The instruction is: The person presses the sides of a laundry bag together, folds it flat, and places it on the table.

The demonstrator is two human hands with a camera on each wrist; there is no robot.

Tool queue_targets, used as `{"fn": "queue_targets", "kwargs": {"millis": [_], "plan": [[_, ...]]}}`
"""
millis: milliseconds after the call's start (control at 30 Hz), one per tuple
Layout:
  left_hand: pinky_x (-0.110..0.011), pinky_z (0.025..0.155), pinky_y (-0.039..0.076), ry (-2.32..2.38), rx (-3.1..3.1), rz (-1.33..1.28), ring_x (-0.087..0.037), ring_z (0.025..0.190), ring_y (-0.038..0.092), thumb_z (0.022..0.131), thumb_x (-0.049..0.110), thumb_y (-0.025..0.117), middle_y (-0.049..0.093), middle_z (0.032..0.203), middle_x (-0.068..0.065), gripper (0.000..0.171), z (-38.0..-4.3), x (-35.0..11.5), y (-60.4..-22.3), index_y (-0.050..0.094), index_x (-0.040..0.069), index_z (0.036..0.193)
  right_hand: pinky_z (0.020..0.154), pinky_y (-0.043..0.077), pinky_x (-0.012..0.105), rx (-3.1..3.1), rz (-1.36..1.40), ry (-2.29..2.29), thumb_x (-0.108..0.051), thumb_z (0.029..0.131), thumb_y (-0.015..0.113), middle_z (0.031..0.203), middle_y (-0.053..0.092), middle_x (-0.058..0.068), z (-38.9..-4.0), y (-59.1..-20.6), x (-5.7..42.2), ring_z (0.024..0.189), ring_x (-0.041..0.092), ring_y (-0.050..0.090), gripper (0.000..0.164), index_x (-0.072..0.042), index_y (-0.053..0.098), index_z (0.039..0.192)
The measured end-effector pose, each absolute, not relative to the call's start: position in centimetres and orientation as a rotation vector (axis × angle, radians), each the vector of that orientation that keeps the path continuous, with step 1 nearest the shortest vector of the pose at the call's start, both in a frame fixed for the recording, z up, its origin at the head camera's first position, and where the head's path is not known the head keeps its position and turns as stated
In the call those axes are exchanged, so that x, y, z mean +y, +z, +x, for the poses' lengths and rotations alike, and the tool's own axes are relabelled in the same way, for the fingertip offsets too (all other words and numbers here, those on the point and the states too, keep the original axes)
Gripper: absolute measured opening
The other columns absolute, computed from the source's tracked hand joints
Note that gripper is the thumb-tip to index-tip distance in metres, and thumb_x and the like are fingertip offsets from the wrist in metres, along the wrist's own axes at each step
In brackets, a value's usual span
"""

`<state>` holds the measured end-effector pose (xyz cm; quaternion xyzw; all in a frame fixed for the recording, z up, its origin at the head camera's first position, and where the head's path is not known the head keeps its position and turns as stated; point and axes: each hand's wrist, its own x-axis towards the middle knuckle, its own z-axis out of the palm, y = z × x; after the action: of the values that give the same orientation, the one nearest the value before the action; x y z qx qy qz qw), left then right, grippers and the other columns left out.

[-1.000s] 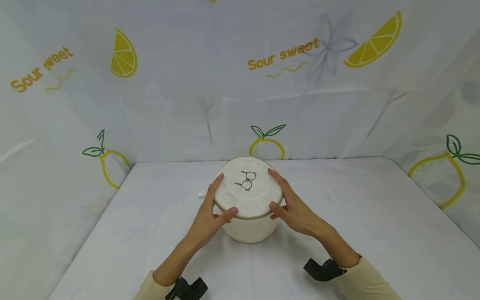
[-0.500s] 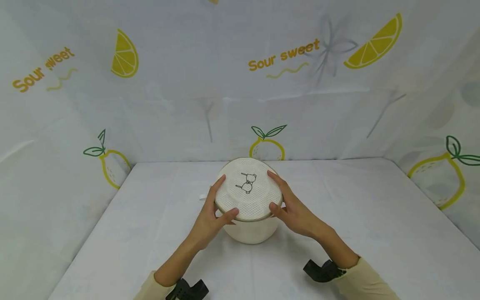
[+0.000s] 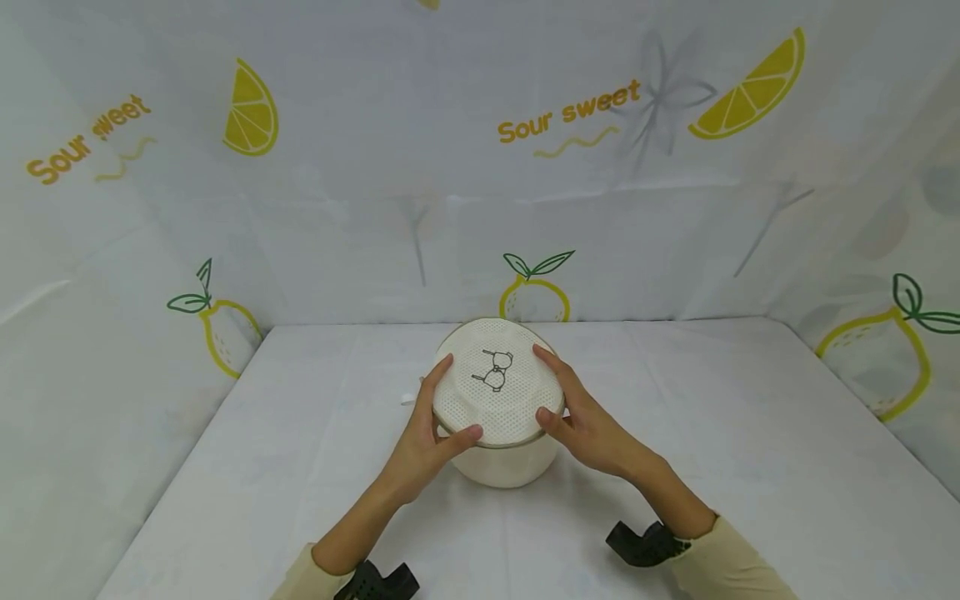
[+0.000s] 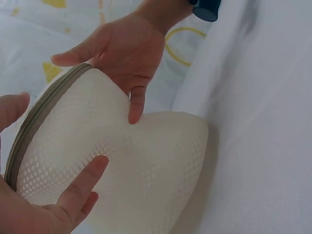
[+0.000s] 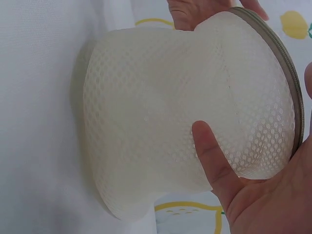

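Mesh bag (image 3: 498, 404), cream and drum-shaped, stands near the middle of the white table (image 3: 720, 417), its wall dented inward, with a line drawing (image 3: 495, 372) on its round top and a grey-green zip (image 4: 35, 118) around that top's edge. Left hand (image 3: 422, 442) and right hand (image 3: 591, 427) grip opposite sides, digits spread wide, thumbs over the top, other fingers against the wall. Behind hangs a white backdrop (image 3: 337, 167) printed with lemon slices (image 3: 251, 112).

Left grip (image 3: 420, 446) and right grip (image 3: 592, 432) face each other, thumbs (image 3: 462, 439) spread
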<state>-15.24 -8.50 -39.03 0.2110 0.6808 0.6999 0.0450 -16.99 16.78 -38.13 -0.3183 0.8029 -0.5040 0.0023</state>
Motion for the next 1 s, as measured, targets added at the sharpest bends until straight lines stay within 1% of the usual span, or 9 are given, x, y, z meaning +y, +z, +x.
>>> {"fn": "queue_targets", "kwargs": {"millis": [167,233,333,433,500,600,700,833,1000], "plan": [[-0.045,0.069,0.056,2.161,1.997,0.654,-0.031,0.091,0.064,0.087,0.011,0.070,0.013,0.152,-0.013,0.090,-15.1,-8.5,-38.9,0.012,0.031,0.152,0.086,0.048,0.047,2.515,-0.984,-1.588,-0.040,0.098,0.053,0.158,0.002,0.004,-16.9,-38.3,16.7,0.138,0.036,0.019,0.072,-0.027,0.009,0.153],[-0.046,0.069,0.056,2.184,1.949,0.656,-0.033,0.092,0.063,0.087,0.009,0.069,0.016,0.151,-0.014,0.090,-15.1,-8.5,-38.9,0.011,0.030,0.153,0.086,0.048,0.048,2.521,-0.981,-1.583,-0.040,0.097,0.053,0.158,0.002,0.004,-16.9,-38.3,16.7,0.138,0.036,0.020,0.073,-0.027,0.009,0.153],[-0.041,0.080,0.054,2.203,1.955,0.642,-0.029,0.117,0.052,0.087,0.010,0.070,0.014,0.153,-0.009,0.088,-15.1,-8.5,-38.8,0.013,0.028,0.153,0.088,0.047,0.053,2.528,-0.990,-1.576,-0.041,0.097,0.053,0.158,0.003,0.005,-16.9,-38.3,16.7,0.139,0.037,0.017,0.073,-0.026,0.010,0.153],[-0.032,0.099,0.041,2.198,2.015,0.617,-0.020,0.137,0.027,0.087,0.012,0.071,0.009,0.156,0.000,0.087,-15.1,-8.5,-38.7,0.016,0.029,0.152,0.091,0.043,0.057,2.537,-1.004,-1.566,-0.042,0.097,0.052,0.158,0.004,0.006,-17.0,-38.2,16.6,0.140,0.037,0.014,0.072,-0.025,0.010,0.154],[-0.026,0.106,0.030,2.193,2.037,0.599,-0.015,0.141,0.016,0.086,0.013,0.072,0.007,0.156,0.002,0.087,-15.1,-8.6,-38.7,0.017,0.029,0.152,0.092,0.041,0.059,2.537,-1.007,-1.562,-0.042,0.098,0.052,0.158,0.004,0.007,-17.0,-38.2,16.6,0.140,0.037,0.014,0.072,-0.025,0.009,0.154],[-0.022,0.109,0.020,2.183,2.030,0.595,-0.013,0.142,0.010,0.085,0.011,0.073,0.006,0.157,0.002,0.090,-15.1,-8.6,-38.6,0.016,0.028,0.153,0.091,0.043,0.057,2.536,-0.995,-1.561,-0.042,0.097,0.052,0.157,0.005,0.007,-17.0,-38.2,16.6,0.139,0.037,0.017,0.073,-0.026,0.009,0.154],[-0.025,0.106,0.031,2.173,1.995,0.613,-0.019,0.141,0.018,0.083,0.009,0.074,0.006,0.157,-0.001,0.093,-15.1,-8.7,-38.7,0.015,0.027,0.153,0.090,0.044,0.057,2.530,-0.980,-1.572,-0.042,0.097,0.053,0.157,0.005,0.007,-17.0,-38.3,16.7,0.138,0.038,0.018,0.072,-0.027,0.010,0.153],[-0.033,0.093,0.047,2.144,1.953,0.641,-0.028,0.129,0.040,0.080,0.005,0.077,0.011,0.157,-0.001,0.100,-15.2,-8.7,-39.1,0.015,0.034,0.153,0.092,0.042,0.059,2.533,-0.980,-1.575,-0.043,0.097,0.053,0.158,0.006,0.006,-17.1,-38.4,16.7,0.139,0.037,0.017,0.073,-0.026,0.011,0.154],[-0.038,0.088,0.050,2.115,1.930,0.693,-0.029,0.121,0.048,0.074,-0.002,0.080,0.014,0.156,0.000,0.110,-15.5,-8.9,-39.8,0.014,0.040,0.152,0.088,0.047,0.050,2.532,-0.974,-1.550,-0.043,0.095,0.056,0.159,0.006,0.005,-17.1,-38.5,16.7,0.133,0.037,0.029,0.075,-0.027,0.011,0.154]]}}
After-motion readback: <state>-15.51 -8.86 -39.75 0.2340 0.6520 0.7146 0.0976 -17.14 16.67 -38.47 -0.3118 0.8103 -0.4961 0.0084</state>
